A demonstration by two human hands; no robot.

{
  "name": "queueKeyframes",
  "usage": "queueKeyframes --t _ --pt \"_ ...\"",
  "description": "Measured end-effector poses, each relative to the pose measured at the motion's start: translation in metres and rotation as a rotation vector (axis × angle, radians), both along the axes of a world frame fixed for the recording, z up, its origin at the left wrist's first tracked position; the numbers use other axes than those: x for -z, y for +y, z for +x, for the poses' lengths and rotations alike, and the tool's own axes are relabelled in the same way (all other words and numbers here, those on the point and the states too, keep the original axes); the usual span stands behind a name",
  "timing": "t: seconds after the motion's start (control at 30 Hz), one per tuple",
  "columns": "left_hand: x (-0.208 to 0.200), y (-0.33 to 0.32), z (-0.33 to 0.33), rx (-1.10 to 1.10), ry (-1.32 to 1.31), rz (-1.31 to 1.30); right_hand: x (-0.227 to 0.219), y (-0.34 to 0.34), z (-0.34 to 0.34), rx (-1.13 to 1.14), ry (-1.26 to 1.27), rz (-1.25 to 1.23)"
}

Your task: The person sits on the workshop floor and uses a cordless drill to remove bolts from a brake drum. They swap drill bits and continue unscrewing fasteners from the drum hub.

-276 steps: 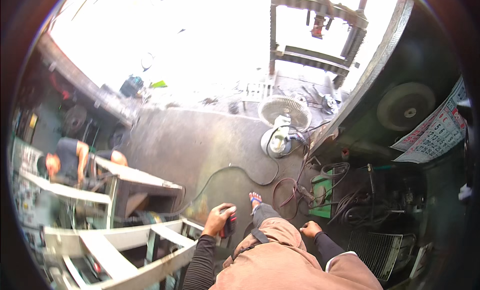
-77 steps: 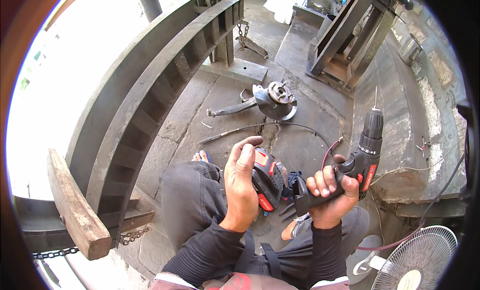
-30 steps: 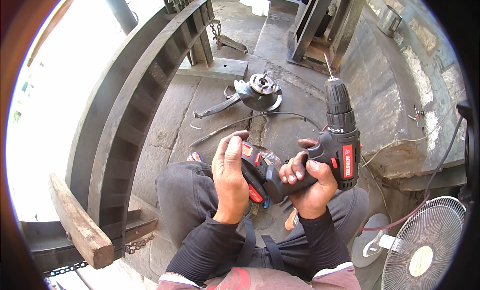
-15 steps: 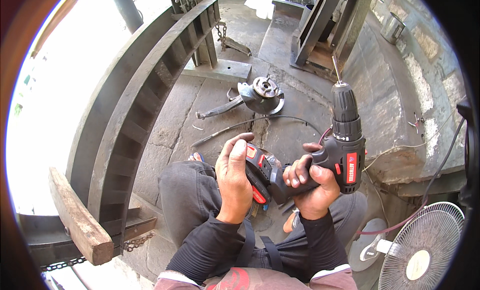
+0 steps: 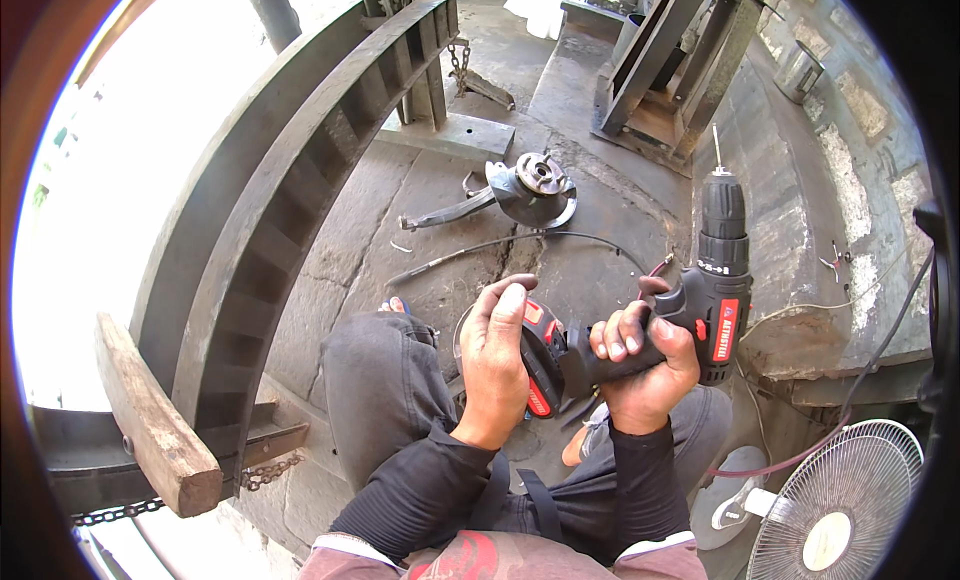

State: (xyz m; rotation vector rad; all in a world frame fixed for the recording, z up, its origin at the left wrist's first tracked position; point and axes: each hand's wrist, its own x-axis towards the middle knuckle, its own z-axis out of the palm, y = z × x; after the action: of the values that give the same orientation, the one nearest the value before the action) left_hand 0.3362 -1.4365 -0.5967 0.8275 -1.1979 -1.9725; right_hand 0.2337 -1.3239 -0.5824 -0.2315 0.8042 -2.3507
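Observation:
A black cordless drill [image 5: 722,280] with red panels lies across my right hand [image 5: 648,370], whose fingers are wrapped around its handle. Its thin bit [image 5: 717,145] points away from me, toward the far right. At the foot of the handle is a black and red battery pack [image 5: 541,365], and my left hand [image 5: 496,365] is closed against its outer end. Whether the pack is fully seated in the handle, I cannot tell. Beyond the hands, a wheel hub with a control arm [image 5: 538,192] rests on the floor.
A curved steel frame [image 5: 290,220] rises at the left beside a wooden beam [image 5: 160,420]. A black cable [image 5: 520,237] bends across the floor. At the lower right stands a fan [image 5: 835,520], and a steel stand [image 5: 665,70] is at the far right.
Both hands and the drill have shifted right in the picture, and the drill bit points more directly away. The whole view has moved slightly. My grip on the drill and battery pack stays.

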Motion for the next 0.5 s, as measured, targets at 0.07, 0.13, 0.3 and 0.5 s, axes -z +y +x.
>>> queueKeyframes --t 0.07,0.13,0.3,0.5 --pt "-0.001 -0.002 0.000 -0.062 0.047 -0.037 0.000 0.002 0.001 0.020 0.064 0.051" --pt "-0.003 -0.006 0.002 -0.118 0.111 -0.016 0.000 0.003 0.003 0.015 0.070 0.086" --pt "-0.008 -0.011 0.002 -0.081 0.041 -0.050 0.002 -0.001 0.007 0.030 0.030 0.109" --pt "-0.007 -0.009 -0.001 -0.108 0.076 -0.016 0.002 -0.001 0.008 0.003 0.063 0.086"
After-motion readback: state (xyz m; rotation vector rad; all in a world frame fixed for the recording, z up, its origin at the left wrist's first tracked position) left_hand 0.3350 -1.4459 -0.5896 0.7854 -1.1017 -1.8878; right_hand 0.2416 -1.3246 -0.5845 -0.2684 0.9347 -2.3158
